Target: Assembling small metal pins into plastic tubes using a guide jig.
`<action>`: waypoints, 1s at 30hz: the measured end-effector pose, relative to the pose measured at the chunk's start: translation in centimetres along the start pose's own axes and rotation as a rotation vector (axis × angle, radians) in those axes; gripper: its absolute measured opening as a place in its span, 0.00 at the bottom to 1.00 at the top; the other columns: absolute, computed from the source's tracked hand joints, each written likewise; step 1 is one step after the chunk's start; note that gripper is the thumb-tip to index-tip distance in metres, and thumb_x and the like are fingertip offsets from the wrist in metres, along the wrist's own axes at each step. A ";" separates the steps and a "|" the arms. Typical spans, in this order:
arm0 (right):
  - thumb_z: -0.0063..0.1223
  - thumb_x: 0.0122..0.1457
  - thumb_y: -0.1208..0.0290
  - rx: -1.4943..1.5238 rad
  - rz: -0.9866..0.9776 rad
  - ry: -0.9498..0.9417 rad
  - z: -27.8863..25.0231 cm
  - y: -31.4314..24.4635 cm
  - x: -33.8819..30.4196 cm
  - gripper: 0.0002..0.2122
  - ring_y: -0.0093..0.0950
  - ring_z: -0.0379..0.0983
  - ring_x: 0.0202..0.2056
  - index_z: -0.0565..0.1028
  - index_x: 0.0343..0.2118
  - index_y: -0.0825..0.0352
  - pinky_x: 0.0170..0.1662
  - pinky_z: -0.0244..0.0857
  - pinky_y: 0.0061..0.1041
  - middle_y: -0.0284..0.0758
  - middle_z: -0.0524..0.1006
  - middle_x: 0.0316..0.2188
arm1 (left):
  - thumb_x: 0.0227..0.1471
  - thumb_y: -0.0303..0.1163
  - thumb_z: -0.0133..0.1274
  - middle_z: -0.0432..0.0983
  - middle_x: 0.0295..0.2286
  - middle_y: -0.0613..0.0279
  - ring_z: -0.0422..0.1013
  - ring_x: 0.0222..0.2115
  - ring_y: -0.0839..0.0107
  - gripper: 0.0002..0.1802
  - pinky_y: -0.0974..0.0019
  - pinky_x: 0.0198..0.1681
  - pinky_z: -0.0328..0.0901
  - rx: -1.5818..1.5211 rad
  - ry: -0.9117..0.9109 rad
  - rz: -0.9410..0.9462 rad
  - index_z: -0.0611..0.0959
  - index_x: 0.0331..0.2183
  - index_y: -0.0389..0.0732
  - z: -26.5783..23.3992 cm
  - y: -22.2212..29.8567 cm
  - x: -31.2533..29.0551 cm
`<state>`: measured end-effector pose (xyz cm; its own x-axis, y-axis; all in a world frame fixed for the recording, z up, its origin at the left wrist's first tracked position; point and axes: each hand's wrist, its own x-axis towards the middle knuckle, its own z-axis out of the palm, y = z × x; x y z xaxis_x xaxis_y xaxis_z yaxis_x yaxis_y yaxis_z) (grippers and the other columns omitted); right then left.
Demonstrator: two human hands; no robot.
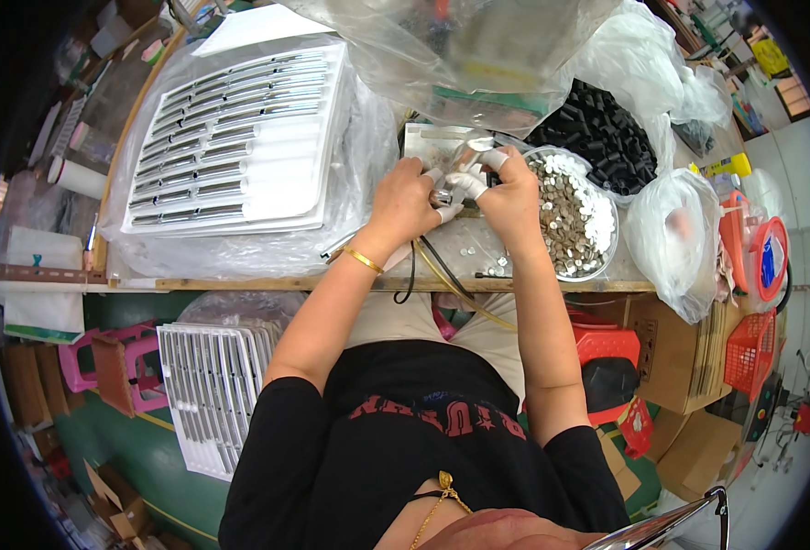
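My left hand (407, 206) and my right hand (512, 197) meet at the table's near edge, white covers on several fingertips. Both are closed around a shiny chrome metal part (476, 145); its kind is unclear because the fingers hide much of it. Just beyond my hands lies a pale flat plate or fixture (428, 142). Close to my right hand stands a clear round bowl (614, 240) of small silver and brownish metal pieces (572, 220). A few loose small pieces (467, 251) lie on the tabletop below my hands.
To the left, a white tray (286, 188) holds rows of chrome tubes. Short black tubes (607, 137) fill a plastic bag at the back right. Clear plastic (460, 55) hangs over the far side. Cables (442, 270) cross the table edge. More stacked trays (208, 394) stand below left.
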<state>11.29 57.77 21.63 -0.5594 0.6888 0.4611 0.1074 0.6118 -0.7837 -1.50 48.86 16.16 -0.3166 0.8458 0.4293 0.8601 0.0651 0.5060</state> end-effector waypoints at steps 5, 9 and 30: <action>0.67 0.42 0.69 -0.148 0.219 -0.217 0.5 2.0 -0.7 0.16 0.36 0.71 0.34 0.79 0.36 0.65 0.38 0.65 0.31 0.40 0.74 0.31 | 0.34 0.38 0.63 0.70 0.27 0.56 0.68 0.30 0.59 0.19 0.58 0.31 0.66 0.072 -0.013 0.045 0.83 0.32 0.40 0.3 -0.3 -0.1; 0.66 0.43 0.69 -0.056 0.194 -0.062 1.6 3.0 -0.3 0.19 0.33 0.71 0.34 0.77 0.40 0.64 0.40 0.66 0.30 0.39 0.74 0.33 | 0.37 0.43 0.60 0.70 0.31 0.56 0.68 0.35 0.58 0.21 0.57 0.35 0.66 0.173 -0.140 -0.060 0.82 0.34 0.41 0.2 -0.9 1.7; 0.57 0.49 0.74 -0.278 0.191 -0.030 -2.4 7.4 4.3 0.11 0.40 0.73 0.27 0.78 0.37 0.68 0.34 0.66 0.31 0.43 0.78 0.28 | 0.36 0.50 0.63 0.74 0.31 0.56 0.71 0.31 0.61 0.25 0.62 0.35 0.67 -0.017 -0.070 -0.141 0.82 0.31 0.38 -0.7 -0.7 3.2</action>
<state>11.66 66.22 18.87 -0.5309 0.7922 0.3010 0.4308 0.5582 -0.7091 -3.40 51.15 17.65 -0.4043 0.8639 0.3004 0.8023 0.1772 0.5701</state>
